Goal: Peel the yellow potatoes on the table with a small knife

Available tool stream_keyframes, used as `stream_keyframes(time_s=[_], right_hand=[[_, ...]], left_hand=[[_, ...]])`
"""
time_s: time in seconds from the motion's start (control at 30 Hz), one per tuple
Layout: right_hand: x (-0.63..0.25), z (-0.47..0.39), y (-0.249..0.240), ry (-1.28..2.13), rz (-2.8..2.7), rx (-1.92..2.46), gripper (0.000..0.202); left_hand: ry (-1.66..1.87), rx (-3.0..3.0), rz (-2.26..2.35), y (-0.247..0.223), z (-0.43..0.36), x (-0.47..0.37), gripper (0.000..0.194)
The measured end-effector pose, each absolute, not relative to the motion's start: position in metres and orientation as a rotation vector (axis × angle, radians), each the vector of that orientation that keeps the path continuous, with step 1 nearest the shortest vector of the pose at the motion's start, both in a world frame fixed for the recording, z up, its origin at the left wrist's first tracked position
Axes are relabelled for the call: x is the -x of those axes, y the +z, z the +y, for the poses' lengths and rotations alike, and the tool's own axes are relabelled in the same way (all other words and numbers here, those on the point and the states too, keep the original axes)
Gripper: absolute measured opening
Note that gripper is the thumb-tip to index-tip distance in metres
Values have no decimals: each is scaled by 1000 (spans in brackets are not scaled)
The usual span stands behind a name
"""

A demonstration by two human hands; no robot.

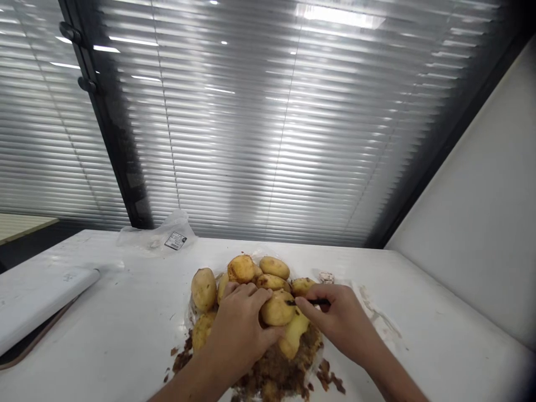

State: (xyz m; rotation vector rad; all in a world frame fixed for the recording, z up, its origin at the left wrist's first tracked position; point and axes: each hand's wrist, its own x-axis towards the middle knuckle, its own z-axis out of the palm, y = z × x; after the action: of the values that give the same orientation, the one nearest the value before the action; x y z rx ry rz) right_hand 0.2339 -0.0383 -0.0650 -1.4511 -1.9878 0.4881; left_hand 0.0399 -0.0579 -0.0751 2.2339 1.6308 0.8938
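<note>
Head: left hand [245, 312] holds a potato [278, 310]; right hand [335, 307] pinches a dark tool [319, 302]. Some peeling looks done; much seems left.

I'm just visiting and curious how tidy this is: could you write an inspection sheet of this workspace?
Surface: white tabletop, brownish marks at right.
Job's things: potatoes heaped together; brown scraps under and around them.
Clutter: clear plastic bag with a label, at the back; flat white item at left, use unclear.
Hands: left hand holds one potato; right hand grips a slim dark tool, its tip at that potato.
Cables: nothing seen.
Surroundings: slatted blinds behind, pale wall at right.
</note>
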Motion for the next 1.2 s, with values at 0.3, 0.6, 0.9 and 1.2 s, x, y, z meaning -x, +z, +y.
stream_keyframes(time_s=[0.3,0.6,0.9,1.2], right_hand=[[-232,-38,-66,366,-2012,1418,37],[-229,-41,-67,414,-2020,1409,36],[-231,-38,-66,351,-2004,1438,35],[-231,-37,-70,252,-1982,1413,33]], left_hand=[[921,-2262,1651,-74,-59,-42,19],[936,-2253,1642,-81,-58,-42,23],[872,-2238,1659,-76,-59,-42,29],[875,-2227,1676,-78,-59,-43,28]])
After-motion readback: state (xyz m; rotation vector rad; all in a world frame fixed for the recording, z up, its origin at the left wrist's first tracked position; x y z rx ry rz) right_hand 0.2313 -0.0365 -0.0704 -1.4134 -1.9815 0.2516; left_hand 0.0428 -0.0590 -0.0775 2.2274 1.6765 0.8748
